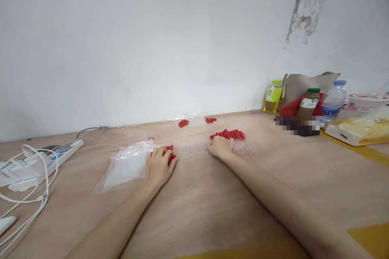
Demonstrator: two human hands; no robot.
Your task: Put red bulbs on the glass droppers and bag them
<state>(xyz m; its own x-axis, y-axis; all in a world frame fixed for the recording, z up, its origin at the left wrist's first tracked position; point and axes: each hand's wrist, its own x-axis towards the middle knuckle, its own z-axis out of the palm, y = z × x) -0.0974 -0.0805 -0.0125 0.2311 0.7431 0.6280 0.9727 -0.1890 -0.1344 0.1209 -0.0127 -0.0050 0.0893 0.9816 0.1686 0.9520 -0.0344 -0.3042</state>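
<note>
My left hand (159, 166) lies over the edge of a stack of clear zip-lock bags (127, 170), its fingers loosely bent and apart. Small red pieces (171, 157) show between its thumb and fingers. Thin clear sticks (191, 150) stretch in a row across the table between my two hands. At the row's right part, my right hand (221, 146) is closed in a pinch, and its fingertips hide whatever is in them. Red tips (232, 134) cap the sticks beside and behind that hand.
Two small groups of red pieces (183, 123) lie near the wall, by clear plastic film. At left is a power strip (68, 151) with tangled white cables (45, 178). Bottles (272, 97), a grey bag (299, 85) and a yellow-white packet (355, 131) stand at right.
</note>
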